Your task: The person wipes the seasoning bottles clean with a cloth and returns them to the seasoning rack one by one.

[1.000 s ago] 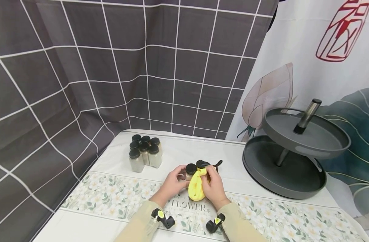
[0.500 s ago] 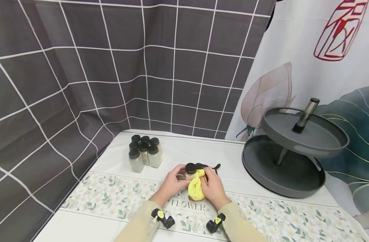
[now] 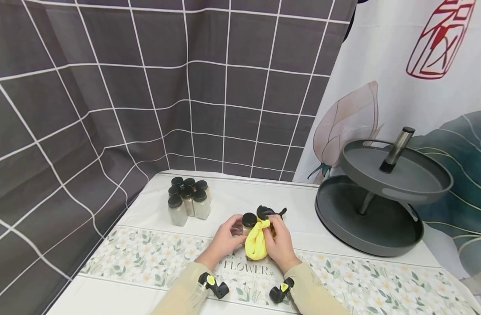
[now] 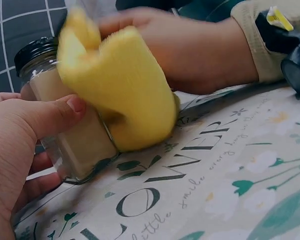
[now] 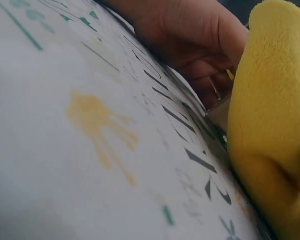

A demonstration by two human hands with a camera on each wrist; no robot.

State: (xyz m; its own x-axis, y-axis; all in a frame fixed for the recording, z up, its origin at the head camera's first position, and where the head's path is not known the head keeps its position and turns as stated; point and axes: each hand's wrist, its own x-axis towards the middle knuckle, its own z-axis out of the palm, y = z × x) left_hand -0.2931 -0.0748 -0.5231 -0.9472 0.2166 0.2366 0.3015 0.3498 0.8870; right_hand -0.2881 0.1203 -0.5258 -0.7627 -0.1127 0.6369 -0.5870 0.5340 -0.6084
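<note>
My left hand [image 3: 226, 237] grips a square glass jar [image 4: 75, 132] with a black screw lid and beige contents, the thumb lying across its side. The jar tilts slightly in the left wrist view, its base close to or on the table covering. A fluffy yellow cloth [image 3: 256, 246] is bunched in my right hand [image 3: 279, 242] and lies against the jar's right side. Behind the cloth, a black rounded piece [image 3: 265, 212] and a black loop [image 3: 283, 211] show near my right fingers; what the rounded piece belongs to is unclear. The cloth [image 5: 269, 95] hides some of the jar.
Several similar black-lidded jars [image 3: 188, 199] stand grouped at the back left. A dark grey two-tier round tray [image 3: 398, 245] with a metal post stands at the right. A floral table covering [image 3: 157, 253] lies beneath, and a dark gridded curtain [image 3: 208, 83] hangs behind.
The yellow cloth shifts slightly against the jar, and the black piece behind it dips, then rises higher. My left hand keeps its grip on the jar. The view turns slightly right.
</note>
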